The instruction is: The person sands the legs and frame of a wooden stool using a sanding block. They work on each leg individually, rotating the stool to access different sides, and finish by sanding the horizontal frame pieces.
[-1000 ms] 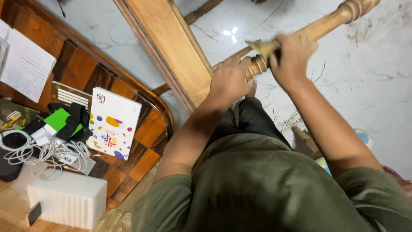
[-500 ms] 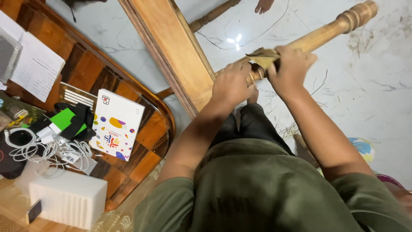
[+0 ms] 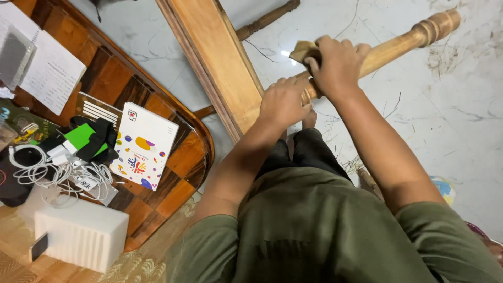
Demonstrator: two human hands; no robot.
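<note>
— What are we holding?

— A turned wooden leg (image 3: 398, 44), pale brown with ringed mouldings at its far end, slanting up to the right above the marble floor (image 3: 461, 120). It joins a broad wooden beam (image 3: 220, 63).

— And our 2 hands?

— Our right hand (image 3: 338, 65) is wrapped over the leg, pressing a tan scrap, perhaps sandpaper (image 3: 304, 50), against it. Our left hand (image 3: 285, 102) is closed on the leg's thicker end, just beside the beam. Both arms reach forward, the hands almost touching.

— Around us?

— On our left, a wooden worktop (image 3: 173, 157) carries a white box (image 3: 142, 145), white cables (image 3: 57, 175) and a white block (image 3: 81, 233).
</note>
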